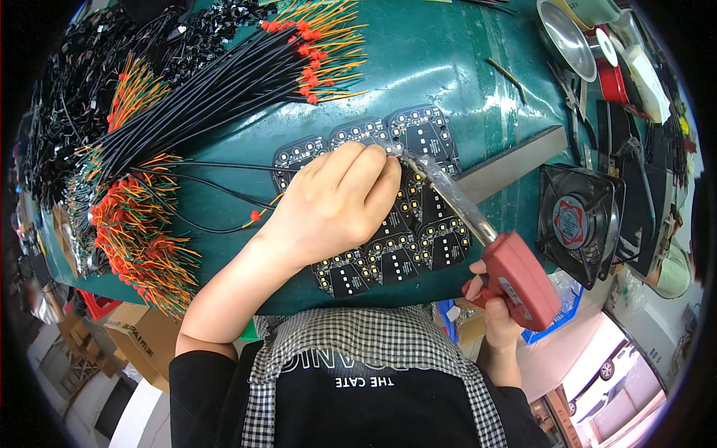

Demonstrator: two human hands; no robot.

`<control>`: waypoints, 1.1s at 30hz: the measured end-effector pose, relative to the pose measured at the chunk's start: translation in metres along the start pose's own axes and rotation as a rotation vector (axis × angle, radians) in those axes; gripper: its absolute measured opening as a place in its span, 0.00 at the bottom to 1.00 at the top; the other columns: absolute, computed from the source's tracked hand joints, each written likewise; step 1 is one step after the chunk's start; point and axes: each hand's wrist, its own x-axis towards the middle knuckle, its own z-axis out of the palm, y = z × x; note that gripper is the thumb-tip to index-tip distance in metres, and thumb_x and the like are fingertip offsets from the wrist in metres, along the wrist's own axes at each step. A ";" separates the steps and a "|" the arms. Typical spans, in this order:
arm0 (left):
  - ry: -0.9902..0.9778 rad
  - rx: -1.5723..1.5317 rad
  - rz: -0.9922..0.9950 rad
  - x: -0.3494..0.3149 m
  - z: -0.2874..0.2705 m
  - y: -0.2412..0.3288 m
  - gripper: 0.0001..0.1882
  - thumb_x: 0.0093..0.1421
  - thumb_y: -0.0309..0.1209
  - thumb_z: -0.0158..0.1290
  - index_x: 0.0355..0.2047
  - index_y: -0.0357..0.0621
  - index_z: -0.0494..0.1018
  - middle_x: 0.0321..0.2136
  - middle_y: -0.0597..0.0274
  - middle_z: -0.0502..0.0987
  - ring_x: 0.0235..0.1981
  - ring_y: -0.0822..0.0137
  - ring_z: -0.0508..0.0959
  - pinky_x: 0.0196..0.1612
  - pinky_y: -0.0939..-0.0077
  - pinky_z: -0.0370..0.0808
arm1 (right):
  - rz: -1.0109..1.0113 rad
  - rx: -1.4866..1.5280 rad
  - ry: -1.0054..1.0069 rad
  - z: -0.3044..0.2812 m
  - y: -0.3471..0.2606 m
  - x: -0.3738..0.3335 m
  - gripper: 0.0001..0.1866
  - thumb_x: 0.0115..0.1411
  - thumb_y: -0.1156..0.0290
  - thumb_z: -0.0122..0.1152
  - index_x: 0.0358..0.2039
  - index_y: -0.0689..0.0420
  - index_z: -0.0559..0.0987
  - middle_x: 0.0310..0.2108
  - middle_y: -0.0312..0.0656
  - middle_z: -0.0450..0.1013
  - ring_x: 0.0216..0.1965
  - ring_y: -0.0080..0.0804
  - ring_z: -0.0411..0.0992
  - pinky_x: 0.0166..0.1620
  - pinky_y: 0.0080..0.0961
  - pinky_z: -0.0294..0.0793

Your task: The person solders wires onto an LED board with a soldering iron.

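My left hand [343,198] is closed in a pinch over a panel of black circuit boards [426,138], which carry rows of small yellowish LEDs. What its fingers grip is hidden beneath them. A black cable [231,166] from the left runs in under this hand. My right hand [497,321] is wrapped round the grip of a red pistol-shaped soldering gun [519,280]. The gun's metal barrel slants up and left, with clear plastic round its front part. Its tip is beside my left fingertips, over the boards; exact contact cannot be made out.
Bundled black cables [216,89] with orange and green wire ends and red bits lie at left. A grey metal bar [515,160] lies right of the boards, near a black fan [582,220]. A metal bowl [567,37], pliers [573,104] and a loose wire [508,78] are farther back.
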 end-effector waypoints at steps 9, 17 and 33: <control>-0.010 0.015 0.005 0.001 -0.002 0.001 0.13 0.43 0.22 0.55 0.33 0.34 0.74 0.29 0.59 0.70 0.27 0.65 0.73 0.27 0.75 0.72 | 0.006 0.048 -0.048 -0.005 0.000 0.000 0.43 0.44 0.66 0.74 0.56 0.72 0.62 0.36 0.49 0.74 0.28 0.26 0.73 0.29 0.16 0.71; -0.005 -0.021 -0.017 0.000 -0.001 0.001 0.13 0.44 0.22 0.55 0.33 0.33 0.74 0.29 0.58 0.70 0.27 0.65 0.73 0.28 0.74 0.72 | 0.053 -0.026 -0.025 -0.004 0.001 -0.001 0.41 0.44 0.69 0.74 0.55 0.73 0.64 0.35 0.47 0.74 0.28 0.25 0.73 0.32 0.18 0.74; 0.027 0.093 0.074 0.003 0.001 -0.002 0.12 0.42 0.27 0.52 0.30 0.37 0.73 0.27 0.63 0.68 0.28 0.70 0.72 0.27 0.80 0.70 | -0.013 -0.070 -0.092 -0.004 -0.005 -0.003 0.36 0.55 0.54 0.63 0.55 0.67 0.63 0.43 0.54 0.71 0.27 0.28 0.70 0.31 0.24 0.71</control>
